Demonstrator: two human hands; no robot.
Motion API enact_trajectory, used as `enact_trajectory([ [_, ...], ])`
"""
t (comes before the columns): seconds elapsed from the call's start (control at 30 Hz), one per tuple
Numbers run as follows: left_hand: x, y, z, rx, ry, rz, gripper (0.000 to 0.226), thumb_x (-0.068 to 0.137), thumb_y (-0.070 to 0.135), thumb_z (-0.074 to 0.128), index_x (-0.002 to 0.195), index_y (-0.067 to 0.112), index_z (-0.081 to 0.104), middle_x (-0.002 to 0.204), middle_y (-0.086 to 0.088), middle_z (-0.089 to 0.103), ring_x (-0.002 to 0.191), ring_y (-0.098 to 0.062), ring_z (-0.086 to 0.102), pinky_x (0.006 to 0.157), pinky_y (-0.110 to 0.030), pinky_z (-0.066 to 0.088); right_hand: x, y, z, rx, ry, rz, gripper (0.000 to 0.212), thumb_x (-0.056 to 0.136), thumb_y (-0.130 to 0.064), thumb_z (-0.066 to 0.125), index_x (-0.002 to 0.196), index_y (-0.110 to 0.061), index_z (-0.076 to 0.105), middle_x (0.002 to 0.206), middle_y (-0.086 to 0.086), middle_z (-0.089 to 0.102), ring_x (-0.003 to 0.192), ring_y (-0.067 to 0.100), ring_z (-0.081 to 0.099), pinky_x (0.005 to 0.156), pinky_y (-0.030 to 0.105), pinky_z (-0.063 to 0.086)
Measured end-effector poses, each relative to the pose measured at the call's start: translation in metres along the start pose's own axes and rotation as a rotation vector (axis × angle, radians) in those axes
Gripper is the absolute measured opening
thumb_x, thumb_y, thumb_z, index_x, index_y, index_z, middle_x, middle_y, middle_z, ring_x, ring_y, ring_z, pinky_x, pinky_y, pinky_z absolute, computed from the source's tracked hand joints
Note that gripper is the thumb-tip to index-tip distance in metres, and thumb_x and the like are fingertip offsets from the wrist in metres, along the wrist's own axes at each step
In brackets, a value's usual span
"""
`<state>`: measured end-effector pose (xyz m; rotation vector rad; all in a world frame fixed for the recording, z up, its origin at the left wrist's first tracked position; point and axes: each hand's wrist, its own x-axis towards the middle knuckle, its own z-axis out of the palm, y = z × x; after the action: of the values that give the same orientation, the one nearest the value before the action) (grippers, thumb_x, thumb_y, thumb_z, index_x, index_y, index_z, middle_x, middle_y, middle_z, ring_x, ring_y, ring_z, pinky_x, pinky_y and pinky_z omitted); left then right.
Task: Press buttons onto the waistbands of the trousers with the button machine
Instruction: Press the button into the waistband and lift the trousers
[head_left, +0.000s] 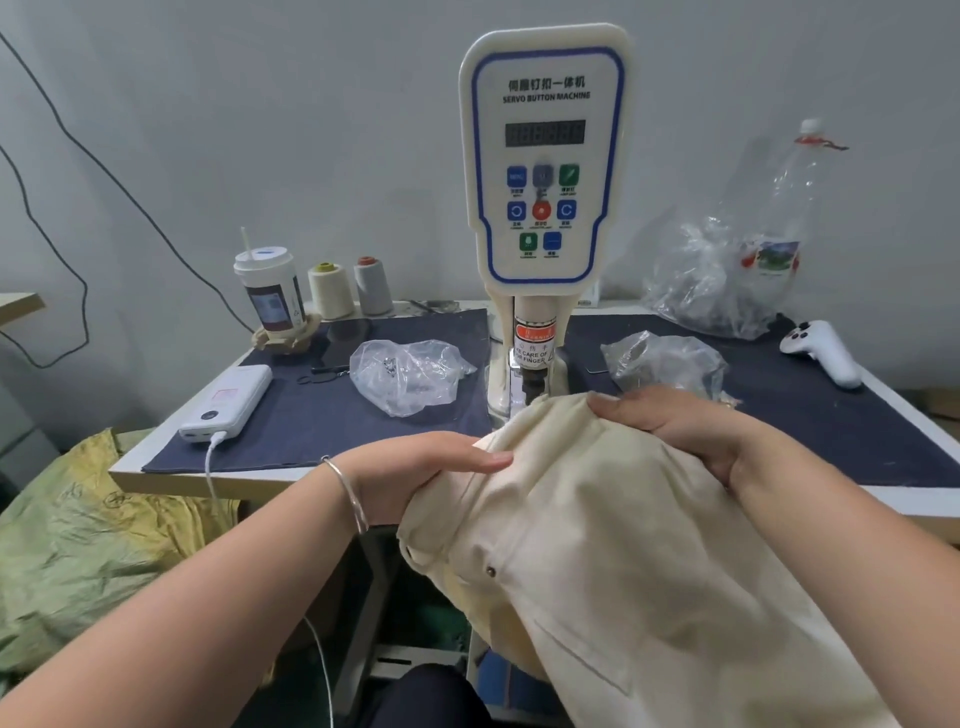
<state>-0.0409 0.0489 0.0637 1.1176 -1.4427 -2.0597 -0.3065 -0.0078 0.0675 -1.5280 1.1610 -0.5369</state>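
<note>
Head view: the button machine (542, 171) stands at the twelve o'clock of the frame, its control panel facing the wearer and its press head (533, 382) coming down just above the far edge of the cloth. A pair of cream trousers (613, 545) is bunched at the near edge of the surface (311, 415), their top edge lifted towards the press head and the rest spilling off towards five o'clock.

The left hand (415, 475) grips the cloth from nine o'clock, thumb lying along the top and the fingers apparently tucked beneath the fold. The right hand (680, 423) grips it from two o'clock, fingers (605, 400) curled over the raised edge just beside the press head. Both hands hold cloth, neither is relaxed.

As for progress, one small dark rivet (490, 571) already sits in the cloth near six o'clock of the bundle, but that looks like pocket hardware, not a waistband button. I see no button on the edge being offered to the machine, so I judge this pair not yet pressed and the hands to be lining the waistband up under the head. Two clear plastic bags (410, 374) lie at ten and two o'clock of the press head; their contents are too blurred to name.
</note>
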Motion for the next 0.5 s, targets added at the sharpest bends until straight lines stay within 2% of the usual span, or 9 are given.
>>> enact_trajectory([
  [0.07, 0.009, -0.008, 0.001, -0.029, 0.055, 0.085, 0.043, 0.089, 0.026, 0.066, 0.125, 0.004, 0.062, 0.126, -0.019, 0.062, 0.110, -0.031, 0.062, 0.095, -0.041, 0.051, 0.005, 0.000, 0.009, -0.013, -0.013, 0.019, 0.039, 0.085, -0.050, 0.063, 0.072, -0.016, 0.077, 0.078, 0.002, 0.075, 0.066, 0.010, 0.070, 0.051, 0.018, 0.050],
  [0.13, 0.020, -0.020, 0.005, -0.113, 0.137, 0.162, 0.044, 0.085, 0.017, 0.067, 0.122, -0.004, 0.059, 0.118, -0.022, 0.063, 0.103, -0.031, 0.063, 0.091, -0.041, 0.053, 0.011, 0.003, 0.016, 0.041, -0.042, 0.040, 0.035, 0.087, -0.044, 0.064, 0.080, -0.011, 0.075, 0.082, 0.006, 0.075, 0.068, 0.012, 0.071, 0.052, 0.019, 0.051],
  [0.23, 0.030, -0.039, 0.008, -0.178, 0.223, 0.191, 0.032, 0.086, 0.008, 0.064, 0.116, -0.003, 0.062, 0.104, -0.019, 0.065, 0.087, -0.025, 0.064, 0.075, -0.032, 0.053, 0.018, 0.008, 0.018, 0.160, -0.169, 0.131, 0.033, 0.081, -0.031, 0.069, 0.098, -0.002, 0.071, 0.092, 0.014, 0.073, 0.077, 0.021, 0.070, 0.066, 0.028, 0.055],
  [0.3, 0.033, -0.045, 0.005, -0.152, 0.315, 0.152, 0.028, 0.091, 0.005, 0.060, 0.117, -0.007, 0.061, 0.106, -0.021, 0.063, 0.090, -0.027, 0.060, 0.077, -0.033, 0.049, 0.023, 0.010, 0.013, 0.230, -0.266, 0.238, 0.035, 0.075, -0.021, 0.070, 0.102, 0.000, 0.069, 0.093, 0.015, 0.072, 0.079, 0.023, 0.069, 0.073, 0.031, 0.056],
  [0.4, 0.040, -0.039, -0.002, -0.134, 0.424, 0.088, 0.033, 0.095, 0.018, 0.059, 0.119, -0.005, 0.064, 0.120, -0.024, 0.064, 0.105, -0.032, 0.059, 0.098, -0.043, 0.044, 0.034, 0.011, 0.008, 0.323, -0.298, 0.295, 0.031, 0.075, -0.016, 0.066, 0.102, -0.002, 0.069, 0.092, 0.012, 0.073, 0.079, 0.022, 0.071, 0.073, 0.030, 0.058],
  [0.5, 0.048, -0.026, -0.010, -0.116, 0.516, 0.062, 0.037, 0.094, 0.034, 0.060, 0.114, 0.005, 0.070, 0.117, -0.019, 0.069, 0.105, -0.026, 0.064, 0.099, -0.039, 0.046, 0.046, 0.007, 0.005, 0.500, -0.275, 0.320, 0.028, 0.082, -0.013, 0.059, 0.105, -0.007, 0.074, 0.100, 0.012, 0.073, 0.086, 0.025, 0.071, 0.080, 0.036, 0.058],
])
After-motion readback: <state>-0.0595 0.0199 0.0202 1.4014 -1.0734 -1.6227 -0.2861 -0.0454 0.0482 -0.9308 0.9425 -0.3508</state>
